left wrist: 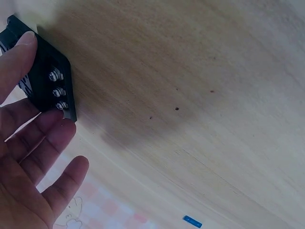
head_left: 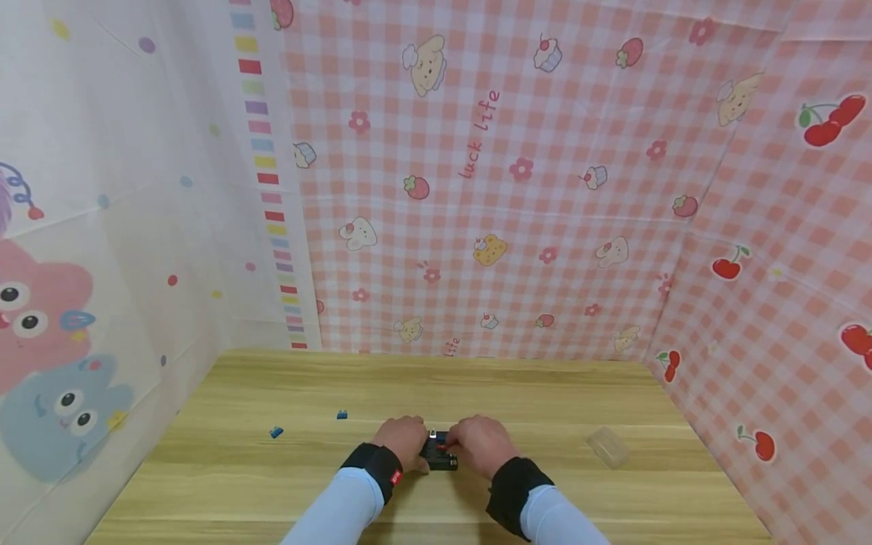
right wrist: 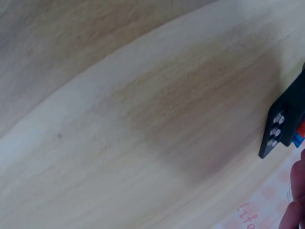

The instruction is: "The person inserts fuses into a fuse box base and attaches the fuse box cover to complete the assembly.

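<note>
My left hand [head_left: 402, 443] grips a black screw-terminal block [left wrist: 45, 71] by its side, thumb on one face and fingers underneath. Along one end of the block show metal screws [left wrist: 59, 91]. At the block's right side is my right hand [head_left: 480, 445], its fingers bent close to a small red part [head_left: 441, 447] and a blue part [head_left: 441, 437] on the block. In the right wrist view the red and blue parts lie just above the right fingers [right wrist: 298, 183]; the fingertips are cut off by the frame edge, so their contact is hidden.
Two small blue pieces, one farther left [head_left: 275, 432] and another nearer the hands [head_left: 342, 415], lie on the wooden table [head_left: 545, 393]. A clear plastic box or lid [head_left: 608, 447] rests to the right. Patterned cloth [head_left: 477, 212] hangs behind and at both sides.
</note>
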`<state>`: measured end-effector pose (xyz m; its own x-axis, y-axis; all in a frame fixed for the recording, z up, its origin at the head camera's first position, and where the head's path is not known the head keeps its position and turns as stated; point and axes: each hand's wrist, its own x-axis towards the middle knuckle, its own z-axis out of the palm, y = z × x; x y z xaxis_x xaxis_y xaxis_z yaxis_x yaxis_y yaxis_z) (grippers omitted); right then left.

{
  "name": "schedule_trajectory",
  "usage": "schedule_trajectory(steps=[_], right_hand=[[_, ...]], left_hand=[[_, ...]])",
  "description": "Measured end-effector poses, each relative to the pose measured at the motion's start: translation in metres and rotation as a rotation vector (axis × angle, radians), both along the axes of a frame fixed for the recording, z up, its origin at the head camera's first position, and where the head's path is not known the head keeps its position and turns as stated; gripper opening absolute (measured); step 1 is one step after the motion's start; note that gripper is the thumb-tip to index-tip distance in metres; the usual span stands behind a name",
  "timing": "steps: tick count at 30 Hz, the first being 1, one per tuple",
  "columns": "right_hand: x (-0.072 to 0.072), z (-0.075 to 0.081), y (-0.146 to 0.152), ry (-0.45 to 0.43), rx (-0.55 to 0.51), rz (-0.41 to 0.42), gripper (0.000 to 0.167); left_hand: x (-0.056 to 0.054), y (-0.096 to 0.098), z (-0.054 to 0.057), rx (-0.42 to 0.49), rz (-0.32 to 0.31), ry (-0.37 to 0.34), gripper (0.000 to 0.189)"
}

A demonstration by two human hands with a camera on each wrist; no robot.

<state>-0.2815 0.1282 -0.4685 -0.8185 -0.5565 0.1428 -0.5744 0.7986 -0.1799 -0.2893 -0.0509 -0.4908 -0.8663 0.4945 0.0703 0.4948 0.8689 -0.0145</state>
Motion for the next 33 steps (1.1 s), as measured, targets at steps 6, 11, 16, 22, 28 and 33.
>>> schedule_trajectory(steps=[6, 11, 16, 22, 28, 33], right_hand=[[0.003, -0.003, -0.005, 0.010, -0.008, -0.006, 0.006], [0.006, -0.004, -0.008, 0.024, 0.008, -0.002, 0.005], [0.006, -0.003, -0.010, 0.013, 0.004, -0.014, 0.006], [0.004, -0.007, -0.012, 0.029, 0.025, -0.021, 0.007], [0.001, -0.011, -0.013, 0.015, 0.045, -0.025, 0.007], [0.000, -0.012, -0.016, 0.022, 0.064, -0.018, 0.006]], left_hand=[[0.002, 0.000, 0.003, 0.008, -0.007, 0.016, 0.041], [0.005, 0.000, 0.006, 0.020, -0.010, 0.022, 0.041], [0.004, 0.001, 0.004, 0.021, -0.001, 0.005, 0.041], [0.004, 0.000, 0.003, 0.030, 0.000, -0.001, 0.041], [0.007, -0.001, 0.007, 0.029, -0.011, 0.020, 0.042], [0.009, -0.001, 0.010, 0.019, -0.016, 0.027, 0.042]])
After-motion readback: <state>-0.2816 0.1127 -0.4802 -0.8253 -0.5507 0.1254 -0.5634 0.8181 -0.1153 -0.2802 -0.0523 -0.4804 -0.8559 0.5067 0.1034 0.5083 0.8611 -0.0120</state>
